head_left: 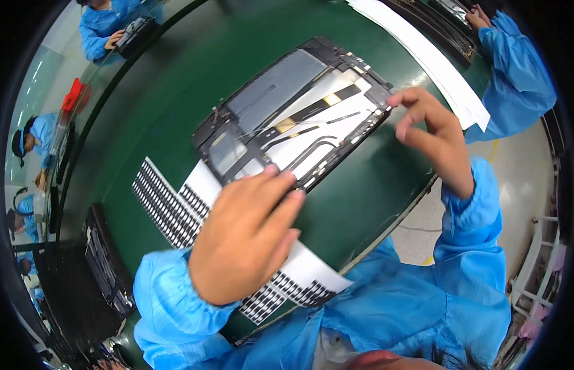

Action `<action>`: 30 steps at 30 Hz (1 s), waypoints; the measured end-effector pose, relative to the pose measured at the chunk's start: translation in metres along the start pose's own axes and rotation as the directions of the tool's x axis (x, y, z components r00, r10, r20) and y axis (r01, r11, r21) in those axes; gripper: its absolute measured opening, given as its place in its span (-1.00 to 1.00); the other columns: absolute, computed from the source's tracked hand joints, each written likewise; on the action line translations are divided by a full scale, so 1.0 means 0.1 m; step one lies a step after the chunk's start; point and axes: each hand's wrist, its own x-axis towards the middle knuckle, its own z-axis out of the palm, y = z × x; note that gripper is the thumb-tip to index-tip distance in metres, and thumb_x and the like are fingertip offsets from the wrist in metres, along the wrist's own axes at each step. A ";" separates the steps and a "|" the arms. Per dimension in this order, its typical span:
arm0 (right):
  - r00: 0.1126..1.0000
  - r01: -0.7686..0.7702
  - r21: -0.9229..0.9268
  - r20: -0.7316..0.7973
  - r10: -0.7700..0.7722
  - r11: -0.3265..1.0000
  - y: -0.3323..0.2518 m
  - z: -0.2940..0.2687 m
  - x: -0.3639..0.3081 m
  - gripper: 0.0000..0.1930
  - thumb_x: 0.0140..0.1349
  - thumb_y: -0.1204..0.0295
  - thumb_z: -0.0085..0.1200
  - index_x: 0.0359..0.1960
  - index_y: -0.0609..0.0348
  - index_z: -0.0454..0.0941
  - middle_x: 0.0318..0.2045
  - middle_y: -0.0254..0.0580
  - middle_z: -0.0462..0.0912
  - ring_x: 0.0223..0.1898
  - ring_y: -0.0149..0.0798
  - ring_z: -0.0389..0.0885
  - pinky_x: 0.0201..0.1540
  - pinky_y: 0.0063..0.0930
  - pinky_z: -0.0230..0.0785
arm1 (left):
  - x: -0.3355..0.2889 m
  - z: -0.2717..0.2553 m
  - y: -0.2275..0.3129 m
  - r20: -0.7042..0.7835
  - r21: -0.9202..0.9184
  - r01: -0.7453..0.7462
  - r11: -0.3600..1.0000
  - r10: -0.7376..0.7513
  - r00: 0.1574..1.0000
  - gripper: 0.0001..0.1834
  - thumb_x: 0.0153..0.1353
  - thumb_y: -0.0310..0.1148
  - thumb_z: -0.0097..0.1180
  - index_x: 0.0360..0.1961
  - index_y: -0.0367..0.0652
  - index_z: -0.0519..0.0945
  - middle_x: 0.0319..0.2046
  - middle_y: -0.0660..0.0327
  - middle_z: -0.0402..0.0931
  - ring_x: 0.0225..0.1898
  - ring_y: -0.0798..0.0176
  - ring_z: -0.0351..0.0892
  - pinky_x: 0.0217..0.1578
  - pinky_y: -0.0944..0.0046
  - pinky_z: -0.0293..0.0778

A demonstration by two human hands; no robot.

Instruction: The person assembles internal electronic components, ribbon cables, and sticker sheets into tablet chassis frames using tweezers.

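Note:
An opened tablet [274, 83] lies at a slant on the green table, with grey battery panels, dark ribbon cables and a pale inner plate showing. My left hand [244, 237] reaches over its near left corner, fingers stretched out and fingertips at the edge; nothing shows in its grip. At the tablet's right corner, my right hand [432, 126] has its index fingertip against the frame and its thumb held apart. Beneath my left hand are white sheets [315, 274] with rows of small black stickers, partly hidden by the hand and sleeve.
White paper [422, 58] runs along the table's far right side. Dark trays with parts [102, 265] stand at the left. A co-worker's blue sleeve [518, 80] reaches in at the upper right. Other people work across the table, near a red object [72, 94].

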 end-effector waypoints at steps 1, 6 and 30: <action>1.000 -0.014 0.001 0.012 0.014 1.000 0.05 -0.05 0.09 -0.98 -0.12 0.58 0.03 -0.58 0.20 0.47 -0.18 -0.12 0.48 -0.13 -0.21 0.40 -0.03 -0.45 0.18 | 0.17 0.05 0.01 0.023 -0.023 -0.055 0.998 0.055 0.998 -0.53 -0.17 -0.54 0.17 -0.11 -0.31 0.46 -0.01 -0.05 0.35 0.02 -0.10 0.35 -0.03 0.05 0.30; 0.980 0.169 -0.015 0.106 -0.166 0.986 0.22 0.07 0.28 -0.98 -0.12 0.57 0.04 -0.59 0.22 0.48 -0.15 -0.15 0.49 -0.10 -0.20 0.37 -0.05 -0.44 0.19 | 0.58 0.51 -0.21 -0.006 0.097 -0.300 0.949 0.302 0.953 -0.62 -0.18 -0.57 0.15 -0.23 -0.47 0.47 -0.08 -0.05 0.38 -0.01 -0.09 0.37 -0.06 0.07 0.36; 0.984 0.094 -0.063 0.160 -0.083 0.994 0.24 0.00 0.29 -0.90 -0.14 0.65 0.03 -0.52 0.24 0.46 -0.11 -0.03 0.47 0.02 -0.11 0.33 0.08 -0.32 0.12 | 0.92 0.55 -0.17 0.101 -0.001 -0.217 0.976 0.216 0.971 -0.50 -0.27 -0.52 0.18 -0.16 -0.41 0.46 0.01 0.00 0.32 0.05 -0.01 0.31 0.00 0.11 0.31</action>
